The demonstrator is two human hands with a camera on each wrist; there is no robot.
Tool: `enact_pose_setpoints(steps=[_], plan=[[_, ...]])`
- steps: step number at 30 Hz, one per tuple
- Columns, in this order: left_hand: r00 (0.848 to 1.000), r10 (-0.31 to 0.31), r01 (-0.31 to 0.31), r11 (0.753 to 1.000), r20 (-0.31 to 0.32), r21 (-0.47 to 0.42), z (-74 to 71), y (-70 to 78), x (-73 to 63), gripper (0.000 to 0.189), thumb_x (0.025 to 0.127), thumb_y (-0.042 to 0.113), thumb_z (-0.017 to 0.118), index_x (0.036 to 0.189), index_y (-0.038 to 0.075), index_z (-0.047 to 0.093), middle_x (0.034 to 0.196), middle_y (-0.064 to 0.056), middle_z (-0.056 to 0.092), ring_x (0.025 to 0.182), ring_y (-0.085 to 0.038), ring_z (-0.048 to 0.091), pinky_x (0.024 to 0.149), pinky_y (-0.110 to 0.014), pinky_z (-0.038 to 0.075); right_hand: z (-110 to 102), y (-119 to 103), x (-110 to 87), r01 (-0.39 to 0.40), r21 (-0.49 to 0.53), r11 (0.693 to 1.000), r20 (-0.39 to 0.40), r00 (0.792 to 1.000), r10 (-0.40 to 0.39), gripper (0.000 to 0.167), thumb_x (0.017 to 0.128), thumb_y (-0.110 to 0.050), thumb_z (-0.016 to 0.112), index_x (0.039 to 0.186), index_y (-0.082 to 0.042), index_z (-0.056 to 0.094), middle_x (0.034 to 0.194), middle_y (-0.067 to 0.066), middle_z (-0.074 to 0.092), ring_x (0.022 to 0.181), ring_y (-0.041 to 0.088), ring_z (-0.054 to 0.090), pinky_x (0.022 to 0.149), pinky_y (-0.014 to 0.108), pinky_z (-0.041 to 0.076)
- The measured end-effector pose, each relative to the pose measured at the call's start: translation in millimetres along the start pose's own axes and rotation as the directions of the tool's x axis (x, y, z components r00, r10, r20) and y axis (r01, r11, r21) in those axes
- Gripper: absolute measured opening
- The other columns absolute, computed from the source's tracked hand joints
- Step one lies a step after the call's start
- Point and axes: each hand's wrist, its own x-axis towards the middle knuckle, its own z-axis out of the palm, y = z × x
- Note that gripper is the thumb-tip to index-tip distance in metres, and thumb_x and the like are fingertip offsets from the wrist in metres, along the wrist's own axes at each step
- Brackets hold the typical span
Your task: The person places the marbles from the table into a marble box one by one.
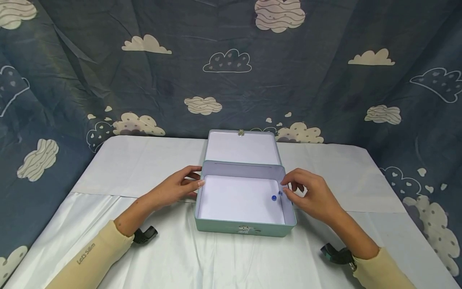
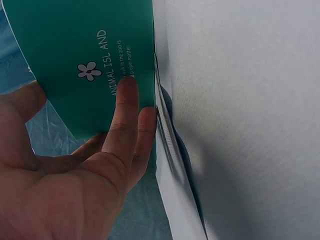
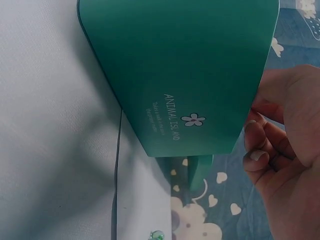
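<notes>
An open green tin box [image 1: 245,228] with a pale interior stands on the white-covered table, its lid [image 1: 242,147] tipped back. My left hand [image 1: 179,185] holds the box's left wall, thumb at the rim and fingers against the outside, beside printed lettering [image 2: 102,62] in the left wrist view. My right hand [image 1: 308,192] hovers at the right rim, fingers loosely bent and apart, with nothing visible between them. Below its fingertips a small blue ball [image 1: 274,198] lies on the box floor. Tinier blue spots show by the right wall; whether they are another ball or a reflection, I cannot tell.
A clear greenish glass bead [image 3: 157,234] lies on the white cloth beyond the box in the right wrist view. A dark blue cloud-patterned curtain [image 1: 231,88] hangs behind the table [image 1: 151,249]. The metal latch [image 1: 241,133] sits on the lid's far edge.
</notes>
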Motion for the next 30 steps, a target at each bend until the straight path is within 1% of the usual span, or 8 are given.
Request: enact_pose_setpoints(steps=[3, 8, 13, 16, 21, 26, 30], plan=[[1.000, 0.001, -0.001, 1.000, -0.001, -0.001, -0.1, -0.2, 0.4, 0.071, 0.108, 0.032, 0.066, 0.163, 0.002, 0.032, 0.151, -0.027, 0.047, 0.134, -0.038, 0.060, 0.099, -0.043, 0.063, 0, 0, 0.4, 0.006, -0.003, 1.000, -0.007, 1.000, -0.006, 0.031, 0.085, 0.003, 0.085, 0.102, -0.022, 0.076, 0.098, -0.008, 0.069, 0.079, 0.011, 0.056, 0.063, 0.018, 0.048], [1.000, 0.004, -0.004, 1.000, -0.004, -0.002, 0.3, -0.9, 1.6, 0.070, 0.108, 0.031, 0.066, 0.163, 0.002, 0.032, 0.151, -0.027, 0.048, 0.134, -0.038, 0.059, 0.100, -0.043, 0.062, -3, 2, 0.7, 0.031, -0.007, 0.999, -0.037, 0.999, -0.031, 0.032, 0.085, 0.006, 0.084, 0.103, -0.020, 0.075, 0.098, -0.006, 0.069, 0.079, 0.012, 0.057, 0.061, 0.021, 0.049], [1.000, 0.005, -0.005, 1.000, -0.003, 0.001, 0.5, -1.4, 1.6, 0.070, 0.109, 0.031, 0.065, 0.163, 0.002, 0.032, 0.151, -0.028, 0.047, 0.135, -0.038, 0.059, 0.101, -0.044, 0.062, -8, 9, 0.3, 0.042, -0.013, 0.999, -0.088, 0.995, -0.043, 0.034, 0.082, 0.013, 0.081, 0.102, -0.014, 0.075, 0.099, -0.005, 0.069, 0.078, 0.014, 0.058, 0.062, 0.017, 0.048], [1.000, 0.004, -0.004, 1.000, -0.004, 0.006, 0.6, -1.5, 1.5, 0.071, 0.108, 0.032, 0.066, 0.163, 0.002, 0.032, 0.151, -0.027, 0.047, 0.134, -0.038, 0.059, 0.100, -0.043, 0.062, -13, 15, 0.1, 0.037, -0.025, 0.999, -0.110, 0.993, -0.040, 0.036, 0.082, 0.014, 0.080, 0.102, -0.015, 0.075, 0.098, -0.007, 0.068, 0.076, 0.015, 0.059, 0.063, 0.014, 0.047], [1.000, 0.000, 0.000, 1.000, -0.009, 0.010, 0.7, -0.9, 1.5, 0.071, 0.108, 0.033, 0.067, 0.163, 0.003, 0.033, 0.149, -0.025, 0.049, 0.132, -0.036, 0.061, 0.098, -0.041, 0.063, -19, 27, -0.7, 0.009, -0.060, 0.998, -0.129, 0.991, -0.016, 0.033, 0.085, 0.011, 0.081, 0.102, -0.016, 0.075, 0.095, -0.010, 0.067, 0.075, 0.015, 0.057, 0.064, 0.013, 0.046], [1.000, -0.005, 0.005, 1.000, -0.015, 0.010, 1.5, 0.2, 1.1, 0.070, 0.107, 0.034, 0.067, 0.163, 0.005, 0.035, 0.149, -0.023, 0.050, 0.131, -0.034, 0.062, 0.097, -0.041, 0.064, -23, 40, -2.7, -0.045, -0.086, 0.995, -0.139, 0.990, 0.033, 0.027, 0.087, 0.009, 0.080, 0.103, -0.013, 0.076, 0.092, -0.007, 0.067, 0.076, 0.012, 0.056, 0.065, 0.015, 0.046], [1.000, -0.002, 0.003, 1.000, -0.012, 0.010, 1.5, 0.4, 1.2, 0.069, 0.108, 0.033, 0.067, 0.163, 0.006, 0.035, 0.150, -0.024, 0.049, 0.133, -0.036, 0.061, 0.099, -0.041, 0.063, -25, 50, -5.3, -0.095, -0.096, 0.991, -0.143, 0.986, 0.081, 0.023, 0.088, 0.007, 0.080, 0.103, -0.010, 0.076, 0.093, -0.004, 0.068, 0.077, 0.016, 0.057, 0.066, 0.016, 0.047]])
